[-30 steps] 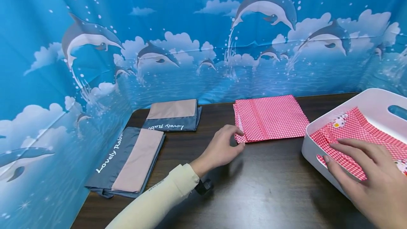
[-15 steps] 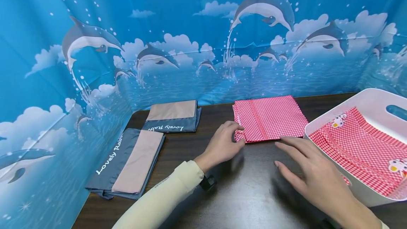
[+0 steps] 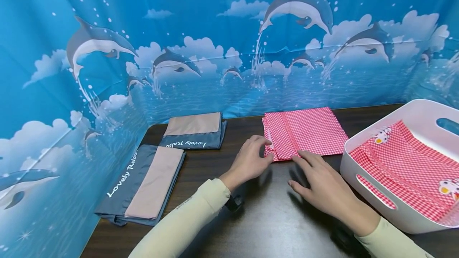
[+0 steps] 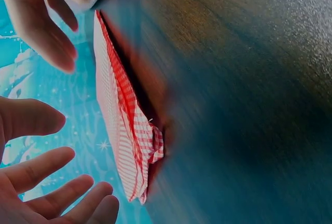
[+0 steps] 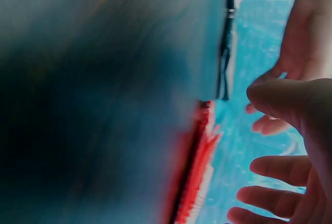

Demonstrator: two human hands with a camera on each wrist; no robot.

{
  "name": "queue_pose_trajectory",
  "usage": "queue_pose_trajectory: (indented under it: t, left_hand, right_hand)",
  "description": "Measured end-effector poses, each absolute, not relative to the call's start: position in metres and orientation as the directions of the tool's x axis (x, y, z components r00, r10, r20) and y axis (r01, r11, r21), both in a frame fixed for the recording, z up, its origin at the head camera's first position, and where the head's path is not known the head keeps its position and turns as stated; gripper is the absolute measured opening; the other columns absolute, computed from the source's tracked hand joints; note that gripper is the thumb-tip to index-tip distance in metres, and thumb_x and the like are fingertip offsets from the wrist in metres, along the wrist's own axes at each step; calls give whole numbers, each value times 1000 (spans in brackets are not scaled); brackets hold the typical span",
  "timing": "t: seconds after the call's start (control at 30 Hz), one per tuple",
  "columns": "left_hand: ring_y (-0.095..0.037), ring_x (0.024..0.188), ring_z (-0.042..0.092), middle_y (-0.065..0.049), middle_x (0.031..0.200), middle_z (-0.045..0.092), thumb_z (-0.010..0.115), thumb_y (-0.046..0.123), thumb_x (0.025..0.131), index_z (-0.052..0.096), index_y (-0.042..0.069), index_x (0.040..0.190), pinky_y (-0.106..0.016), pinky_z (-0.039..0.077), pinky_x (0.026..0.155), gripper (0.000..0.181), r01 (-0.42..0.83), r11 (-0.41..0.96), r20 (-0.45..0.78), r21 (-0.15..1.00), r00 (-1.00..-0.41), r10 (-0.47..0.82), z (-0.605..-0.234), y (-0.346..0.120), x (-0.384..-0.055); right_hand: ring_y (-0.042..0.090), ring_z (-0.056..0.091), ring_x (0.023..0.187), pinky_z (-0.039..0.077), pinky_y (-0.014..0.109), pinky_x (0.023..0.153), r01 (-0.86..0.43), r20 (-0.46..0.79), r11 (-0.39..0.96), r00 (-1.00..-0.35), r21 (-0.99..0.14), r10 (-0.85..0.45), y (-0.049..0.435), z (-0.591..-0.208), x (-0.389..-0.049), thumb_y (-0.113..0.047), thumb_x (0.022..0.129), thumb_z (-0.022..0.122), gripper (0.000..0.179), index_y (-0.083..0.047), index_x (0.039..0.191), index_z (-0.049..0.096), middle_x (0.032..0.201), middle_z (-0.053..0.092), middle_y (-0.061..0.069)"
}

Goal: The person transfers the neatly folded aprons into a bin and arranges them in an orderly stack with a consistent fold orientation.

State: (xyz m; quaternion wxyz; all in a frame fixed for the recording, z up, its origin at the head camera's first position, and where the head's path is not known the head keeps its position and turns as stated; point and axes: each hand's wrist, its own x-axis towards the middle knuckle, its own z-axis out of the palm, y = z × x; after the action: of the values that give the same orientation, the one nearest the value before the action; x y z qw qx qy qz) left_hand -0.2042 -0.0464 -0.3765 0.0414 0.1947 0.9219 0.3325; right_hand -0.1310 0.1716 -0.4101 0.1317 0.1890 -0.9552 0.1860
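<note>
A folded red-and-white checked cloth (image 3: 312,130) lies flat at the back of the table; its layered edge shows in the left wrist view, where the cloth (image 4: 122,115) is seen side-on. At its near left corner hovers my left hand (image 3: 249,160), fingers spread and gently bent, holding nothing. My right hand (image 3: 324,186) hangs over the table just in front of the cloth, its fingertips overlapping the near edge in the head view. Nothing is in its grasp. The right wrist view has both the right hand (image 5: 290,193) and the left hand (image 5: 303,42) beside the blurred cloth (image 5: 197,172).
A white plastic basket (image 3: 346,170) at the right holds more red checked cloth (image 3: 405,166) with white bird prints. Two folded navy-and-pink cloths, a near one (image 3: 154,182) and a far one (image 3: 195,128), lie at the left. A dolphin-print curtain (image 3: 215,51) backs the table.
My right hand has left the basket and moved left to the front of the folded checked cloth. The left hand has stayed at the cloth's left corner, shifting only slightly.
</note>
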Motion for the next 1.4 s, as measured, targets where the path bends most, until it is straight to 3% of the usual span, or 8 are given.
queue_pose_trajectory:
  t: [0.2,0.43,0.93,1.23,1.4]
  left_hand:
    - [-29,138,59,-11,151,60,69,20,104,69,8,137,-50,52,114,35,336,734,52,590,-923,381,-382,-43,-212]
    - [-28,134,60,-9,150,63,67,21,106,70,9,137,-46,51,114,34,419,793,66,443,-897,438,-397,-41,-222]
    - [-27,136,59,-4,150,66,65,27,107,72,14,139,-46,45,118,35,487,827,-27,279,-857,514,-415,-30,-229]
    - [-24,121,63,-4,133,73,65,31,107,74,14,132,-43,50,107,32,536,830,-43,154,-835,548,-412,-34,-220]
    - [-24,118,65,-3,134,73,63,33,108,74,16,132,-42,52,104,31,574,817,-35,50,-817,576,-411,-40,-209]
  right_hand:
    - [47,55,141,50,64,111,-372,263,874,-918,-311,-297,169,-422,-152,-44,90,86,75,1,145,63,152,57,28]
    - [49,56,139,50,64,109,-306,151,894,-951,-328,-270,169,-430,-160,-53,93,81,74,2,141,66,150,57,29]
    - [47,58,136,51,64,107,-294,119,906,-955,-306,-270,171,-429,-164,-53,93,80,69,0,136,70,148,60,27]
    - [46,58,138,51,64,109,-314,101,902,-949,-297,-298,169,-426,-162,-52,92,81,69,0,136,70,149,61,26]
    - [46,58,139,49,64,110,-331,97,899,-944,-287,-317,167,-424,-160,-53,92,81,69,0,135,71,149,62,26]
